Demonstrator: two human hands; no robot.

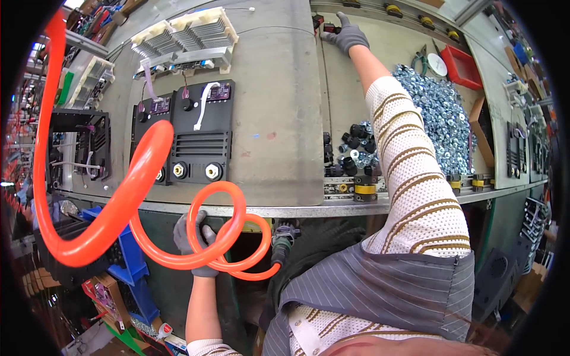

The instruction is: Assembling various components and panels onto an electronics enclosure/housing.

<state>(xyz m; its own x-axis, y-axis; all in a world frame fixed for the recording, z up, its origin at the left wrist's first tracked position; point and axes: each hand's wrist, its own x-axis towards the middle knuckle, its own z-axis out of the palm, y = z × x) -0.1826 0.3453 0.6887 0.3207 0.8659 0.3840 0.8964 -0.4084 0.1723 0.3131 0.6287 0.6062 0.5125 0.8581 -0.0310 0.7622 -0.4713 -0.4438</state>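
My right hand (347,39), in a grey glove, reaches to the far side of the bench with its fingers apart. Beside its fingertips lies a small red and black part (331,28); whether they touch is unclear. My left hand (184,233), also gloved, is low in front of the bench edge, partly hidden by a coiled orange air hose (218,188). Its visible fingers are loosely bent and apart, with nothing seen in them. A power screwdriver (281,249) hangs right of it. On the bench lie black plastic housings (205,127) with purple circuit boards and brass fittings.
Finned metal heat-sink assemblies (190,41) stand behind the housings. Under my right arm spreads a heap of metal nuts (442,118), near black knobs (358,136), pliers (420,60) and a red tray (462,67). Blue bins (132,261) sit below the bench at left.
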